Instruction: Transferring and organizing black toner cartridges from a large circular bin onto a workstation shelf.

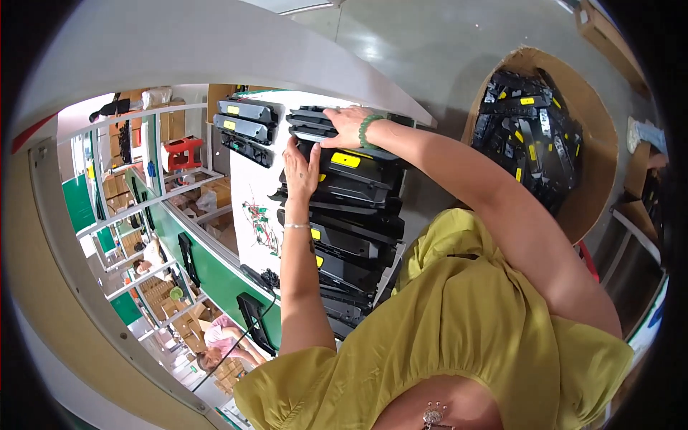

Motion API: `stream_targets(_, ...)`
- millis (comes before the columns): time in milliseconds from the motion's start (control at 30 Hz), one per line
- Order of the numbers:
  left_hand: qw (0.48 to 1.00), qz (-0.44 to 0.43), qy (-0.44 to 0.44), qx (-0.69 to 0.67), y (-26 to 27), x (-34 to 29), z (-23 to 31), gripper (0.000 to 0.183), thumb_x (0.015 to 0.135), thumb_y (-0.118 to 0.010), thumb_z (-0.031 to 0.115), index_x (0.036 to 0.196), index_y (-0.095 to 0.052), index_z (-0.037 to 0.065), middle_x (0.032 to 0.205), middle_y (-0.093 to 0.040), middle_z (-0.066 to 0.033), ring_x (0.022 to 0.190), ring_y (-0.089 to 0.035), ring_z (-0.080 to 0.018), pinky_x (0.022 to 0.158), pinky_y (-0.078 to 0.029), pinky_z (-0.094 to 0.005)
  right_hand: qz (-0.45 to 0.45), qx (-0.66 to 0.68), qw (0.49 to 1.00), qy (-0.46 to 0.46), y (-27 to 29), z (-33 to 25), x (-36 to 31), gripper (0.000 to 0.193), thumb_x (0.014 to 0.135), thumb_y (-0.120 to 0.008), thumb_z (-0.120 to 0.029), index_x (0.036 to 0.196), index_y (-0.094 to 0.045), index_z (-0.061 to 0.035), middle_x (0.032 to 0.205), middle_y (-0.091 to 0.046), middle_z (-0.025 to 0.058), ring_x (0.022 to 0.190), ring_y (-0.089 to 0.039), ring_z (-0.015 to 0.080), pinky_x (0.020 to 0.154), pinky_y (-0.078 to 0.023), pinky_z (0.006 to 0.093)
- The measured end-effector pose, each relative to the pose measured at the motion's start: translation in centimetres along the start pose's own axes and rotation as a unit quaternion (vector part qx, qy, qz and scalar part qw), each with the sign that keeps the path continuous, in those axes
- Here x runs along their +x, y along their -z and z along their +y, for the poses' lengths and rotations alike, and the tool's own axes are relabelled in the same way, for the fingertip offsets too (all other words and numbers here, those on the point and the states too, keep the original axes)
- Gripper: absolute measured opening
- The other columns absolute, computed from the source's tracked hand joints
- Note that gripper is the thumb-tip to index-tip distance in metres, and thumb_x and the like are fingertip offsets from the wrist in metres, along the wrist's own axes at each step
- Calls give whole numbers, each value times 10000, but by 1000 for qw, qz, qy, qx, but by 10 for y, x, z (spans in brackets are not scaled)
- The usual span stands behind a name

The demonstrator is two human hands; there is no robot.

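Both of my hands are at a long black plastic housing [312,123] at the far end of the white worktop. My right hand [347,127], with a green bead bracelet at the wrist, grips it from the right, fingers over its top. My left hand [302,170] holds its near left end, thumb and fingers around the edge. Part of the housing is hidden beneath my hands. Right below lies a row of similar black housings [358,188], some with yellow labels [346,160]. A smaller stack of black housings [247,111] sits to the left.
Thin coloured wires [261,228] lie on the worktop [247,190] left of my forearm. A big cardboard box [598,161] full of black parts stands at the right. Beyond a green conveyor [222,276] on the left, a person in pink [228,337] is at work.
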State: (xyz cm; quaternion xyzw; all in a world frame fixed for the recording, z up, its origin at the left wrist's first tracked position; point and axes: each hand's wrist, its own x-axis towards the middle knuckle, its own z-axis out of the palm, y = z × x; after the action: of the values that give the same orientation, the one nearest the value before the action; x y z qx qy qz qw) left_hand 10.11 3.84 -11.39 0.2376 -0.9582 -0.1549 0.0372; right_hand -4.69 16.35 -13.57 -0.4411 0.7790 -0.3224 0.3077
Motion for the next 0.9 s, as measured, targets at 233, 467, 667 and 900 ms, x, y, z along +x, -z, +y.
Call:
stream_targets(233,994,79,-42,71,-5,-3,25,572,855,-527,337,1253,-324,-20,1290,-329,-246,1197,-322,-379,987,-275,-429,-47,-46,998,-23,7,-1,8,902,697,-581,-535,1341,-232,-10,1309,-374,192,1148,-432,373,966,-354,408)
stream_targets(467,987,83,-141,-8,24,13,56,432,855,-545,182,1214,-410,-16,1298,-336,-225,1209,-316,-351,1004,-249,-406,219,-17,965,145,3,-12,-70,378,731,-582,-250,1025,-540,-16,981,-550,126,918,-551,292,774,-457,403)
stream_targets(667,943,-191,-250,-105,33,-12,212,320,805,-585,149,1093,-525,23,1110,-541,-145,1017,-521,-294,854,-409,-359,222,92,967,-86,-22,131,-253,259,750,-557,-185,987,-573,-82,949,-563,107,877,-560,274,759,-469,374)
stream_targets(900,718,-483,-484,-132,-126,-14,360,332,792,-563,277,1035,-557,50,1062,-562,-135,948,-531,-321,814,-438,-377,-18,25,872,-488,-75,288,-453,292,739,-517,-268,914,-614,-54,994,-595,185,961,-561,316,841,-448,405)
